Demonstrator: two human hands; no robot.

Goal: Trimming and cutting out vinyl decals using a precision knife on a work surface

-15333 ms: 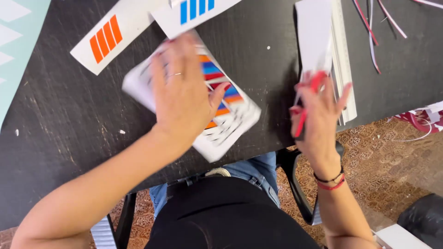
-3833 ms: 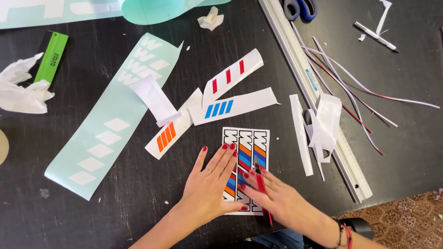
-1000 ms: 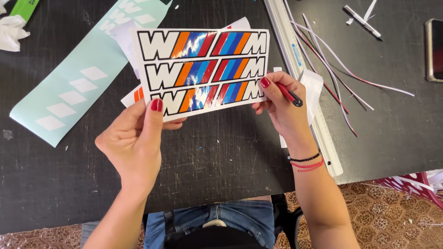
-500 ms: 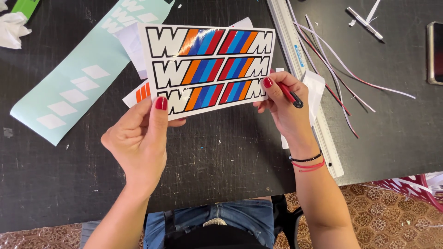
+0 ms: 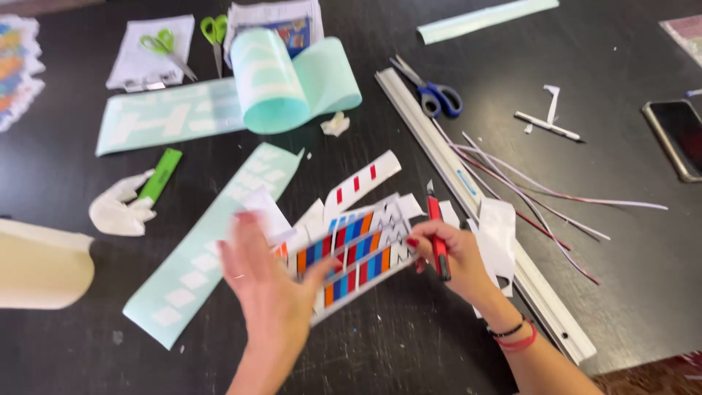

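A white sticker sheet (image 5: 358, 256) with three rows of orange, red and blue slanted stripes lies tilted, low over the black table (image 5: 409, 344). My left hand (image 5: 267, 281), blurred and with its fingers spread, lies flat on the sheet's left end. My right hand (image 5: 450, 256) pinches the sheet's right edge and also holds a red craft knife (image 5: 437, 238), blade pointing away from me. Smaller white strips with red, blue and orange stripes (image 5: 362, 179) lie just beyond the sheet.
A long mint vinyl strip (image 5: 212, 245) lies to the left, a mint vinyl roll (image 5: 292, 80) behind it. A metal ruler (image 5: 482, 205), thin trimmed slivers (image 5: 534, 197), blue scissors (image 5: 431, 91), green scissors (image 5: 214, 33), a green tool (image 5: 161, 174), crumpled paper (image 5: 117, 212) and a phone (image 5: 676, 135) are scattered around.
The sticker sheet was held up upright in both hands; now it is down at the table and turned askew. My left hand has gone from pinching it to lying flat on it. The view has tilted up.
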